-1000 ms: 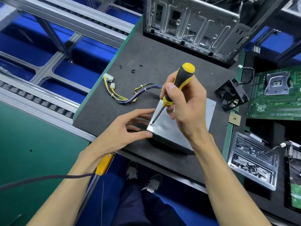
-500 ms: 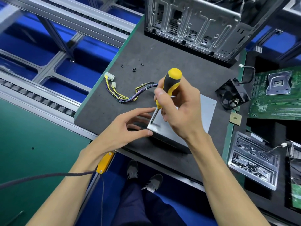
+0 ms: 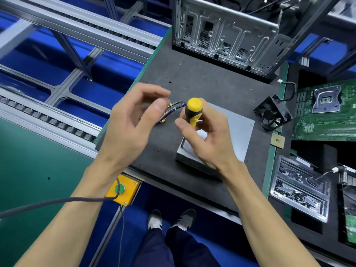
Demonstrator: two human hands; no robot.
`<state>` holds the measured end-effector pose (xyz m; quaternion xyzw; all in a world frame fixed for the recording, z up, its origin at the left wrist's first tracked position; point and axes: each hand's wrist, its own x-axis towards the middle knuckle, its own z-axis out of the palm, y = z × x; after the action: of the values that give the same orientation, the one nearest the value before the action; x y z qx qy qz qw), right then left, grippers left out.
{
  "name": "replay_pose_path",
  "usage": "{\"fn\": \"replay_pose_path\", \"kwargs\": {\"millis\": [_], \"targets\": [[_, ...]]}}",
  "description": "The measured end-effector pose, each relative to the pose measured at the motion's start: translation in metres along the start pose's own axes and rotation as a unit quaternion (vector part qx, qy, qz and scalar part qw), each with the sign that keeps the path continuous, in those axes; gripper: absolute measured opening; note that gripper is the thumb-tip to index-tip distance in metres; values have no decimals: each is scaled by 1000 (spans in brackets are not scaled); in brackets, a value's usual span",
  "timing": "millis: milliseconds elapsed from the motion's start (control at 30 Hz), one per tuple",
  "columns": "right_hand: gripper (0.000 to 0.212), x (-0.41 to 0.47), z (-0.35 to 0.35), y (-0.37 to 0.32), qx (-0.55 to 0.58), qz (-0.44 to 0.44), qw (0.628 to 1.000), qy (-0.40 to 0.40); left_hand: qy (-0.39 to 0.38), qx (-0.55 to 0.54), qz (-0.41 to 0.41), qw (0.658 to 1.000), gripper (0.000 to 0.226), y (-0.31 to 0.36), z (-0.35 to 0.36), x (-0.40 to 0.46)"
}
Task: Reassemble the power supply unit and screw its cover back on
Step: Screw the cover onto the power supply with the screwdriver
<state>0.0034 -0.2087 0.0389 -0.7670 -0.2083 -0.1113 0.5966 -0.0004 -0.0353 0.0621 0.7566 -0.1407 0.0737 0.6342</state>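
Note:
The grey metal power supply unit (image 3: 234, 132) lies flat on the dark foam mat (image 3: 202, 83), its coloured cable bundle (image 3: 173, 108) running off to the left. My right hand (image 3: 204, 139) grips a yellow and black screwdriver (image 3: 192, 110), held nearly upright with its tip on the unit's near left corner. My left hand (image 3: 133, 124) hovers above the mat to the left of the screwdriver, fingers loosely curved and holding nothing. It hides most of the cable bundle. Tiny black screws (image 3: 170, 81) lie on the mat beyond it.
An empty metal computer case (image 3: 227, 33) stands at the back of the mat. A black fan (image 3: 273, 115), a green motherboard (image 3: 327, 116), a small CPU chip (image 3: 277, 140) and a clear tray of screws (image 3: 298, 187) sit to the right. A yellow button box (image 3: 123, 189) hangs at the bench front.
My left hand has lifted off the unit's left edge and moved up and left. The screwdriver has tilted from slanted to nearly upright on the same corner.

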Motion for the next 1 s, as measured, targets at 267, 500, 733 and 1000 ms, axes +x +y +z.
{"fn": "replay_pose_path", "kwargs": {"millis": [267,500,733,1000], "targets": [[6,-16,7,-4,3,11,1000,13,-94,26,57,994,11,40,28,8],[8,-16,13,-9,76,132,988,9,-119,18,14,993,14,42,24,12],[6,-11,32,-1,120,215,969,3,-168,-5,2,986,16,35,25,15],[17,-10,40,15,-7,190,982,-3,-183,-46,-11,982,38,40,42,10]]}}
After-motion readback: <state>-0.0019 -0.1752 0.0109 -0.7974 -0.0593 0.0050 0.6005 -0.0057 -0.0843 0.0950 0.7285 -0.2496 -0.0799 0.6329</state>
